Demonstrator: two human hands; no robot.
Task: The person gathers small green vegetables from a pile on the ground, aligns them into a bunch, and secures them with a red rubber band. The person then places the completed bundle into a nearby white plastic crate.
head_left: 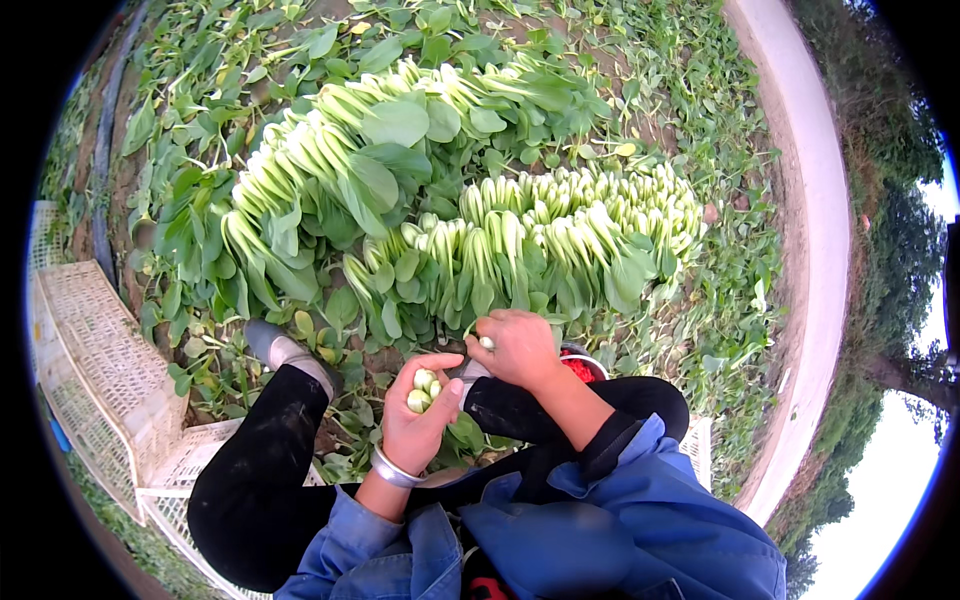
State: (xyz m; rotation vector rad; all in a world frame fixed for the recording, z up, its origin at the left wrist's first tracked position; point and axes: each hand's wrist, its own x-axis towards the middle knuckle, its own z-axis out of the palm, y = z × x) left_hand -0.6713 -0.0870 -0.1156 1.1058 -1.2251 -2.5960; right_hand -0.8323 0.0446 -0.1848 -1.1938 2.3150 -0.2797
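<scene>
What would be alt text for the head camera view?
A person's left hand cups a bunch of pale stalks while the right hand grips a pale-ended stalk. Beyond them, leafy greens lie in rows on the ground; white crates stand at left, and a pale path curves at right.

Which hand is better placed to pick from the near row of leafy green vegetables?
Probably the right hand: nearer that row, with one pale stem end showing; the left hand cradles a pale cluster.

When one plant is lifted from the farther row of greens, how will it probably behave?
The broad leaves will likely flop, looking thin and drooping. The thick pale stalks seem stiffer, lying fairly straight. Because leaves overlap, neighbouring plants might be dragged along.
</scene>
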